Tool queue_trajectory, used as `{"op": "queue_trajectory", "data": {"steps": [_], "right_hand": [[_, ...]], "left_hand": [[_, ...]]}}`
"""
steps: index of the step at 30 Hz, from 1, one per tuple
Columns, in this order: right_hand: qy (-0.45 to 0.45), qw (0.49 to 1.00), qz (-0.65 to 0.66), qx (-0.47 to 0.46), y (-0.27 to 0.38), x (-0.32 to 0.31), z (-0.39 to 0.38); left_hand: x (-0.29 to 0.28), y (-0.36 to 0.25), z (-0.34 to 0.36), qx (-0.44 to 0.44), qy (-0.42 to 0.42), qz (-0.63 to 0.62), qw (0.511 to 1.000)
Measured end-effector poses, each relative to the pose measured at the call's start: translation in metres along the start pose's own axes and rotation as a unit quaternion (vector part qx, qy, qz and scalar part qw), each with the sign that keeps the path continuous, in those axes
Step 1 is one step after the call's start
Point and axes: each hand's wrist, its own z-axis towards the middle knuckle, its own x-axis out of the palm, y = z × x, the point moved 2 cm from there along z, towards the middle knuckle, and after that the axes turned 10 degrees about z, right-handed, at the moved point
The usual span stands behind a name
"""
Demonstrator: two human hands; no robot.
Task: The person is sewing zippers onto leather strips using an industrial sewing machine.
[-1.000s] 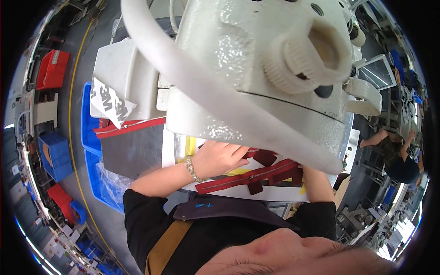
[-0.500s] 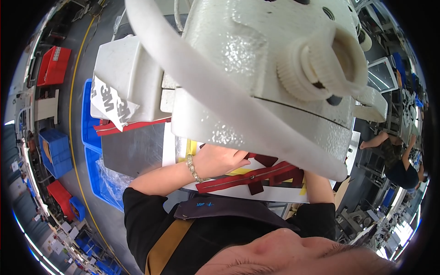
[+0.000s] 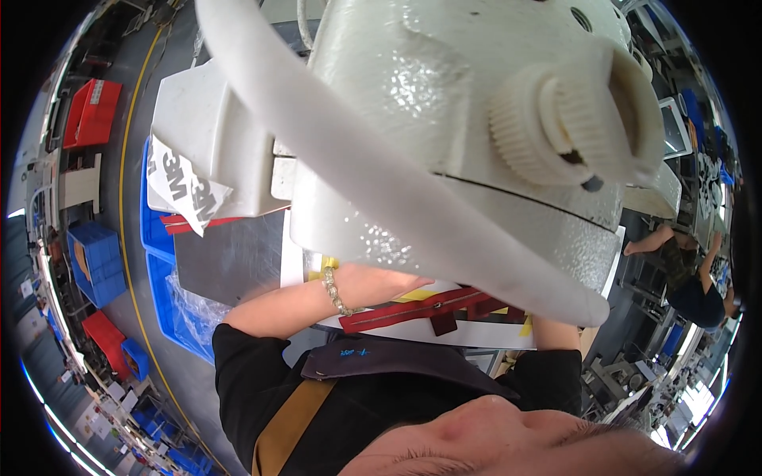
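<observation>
A large white machine head [image 3: 381, 119] fills the upper middle, crossed by a thick pale tube [image 3: 333, 166]. My left hand [image 3: 377, 285], with a beaded bracelet at the wrist, reaches under the head near red zipper strips [image 3: 421, 312]; its fingers are mostly hidden. My right forearm [image 3: 556, 335] rises from the lower right, its hand hidden behind the tube and head. The strips lie on a white board [image 3: 500, 338] with yellow markings and darker red tabs.
Left of the board are a dark metal plate [image 3: 222, 254] and blue bins [image 3: 163, 305]. Red [image 3: 91, 111] and blue crates [image 3: 95, 262] stand beside a yellow floor line. Another person [image 3: 694, 297] is at the right, among equipment.
The machine head and tube appear lower in the picture, with the head slightly further right, covering more of my left fingers and the zipper strips. My forearms have barely moved.
</observation>
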Motion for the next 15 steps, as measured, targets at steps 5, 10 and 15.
{"op": "queue_trajectory", "data": {"steps": [5, 10, 15], "right_hand": [[0.008, 1.0, 0.022, 0.005, 0.002, -0.002, 0.001], [0.016, 1.0, 0.004, -0.001, 0.001, -0.004, 0.001], [0.01, 1.0, 0.006, 0.022, 0.001, -0.001, -0.002]], "left_hand": [[-0.007, 0.0, 0.0, 0.022, 0.023, 0.069, 0.997], [0.009, -0.002, -0.005, 0.034, 0.077, 0.1, 0.991], [0.003, 0.002, -0.002, 0.014, 0.052, 0.074, 0.996]]}}
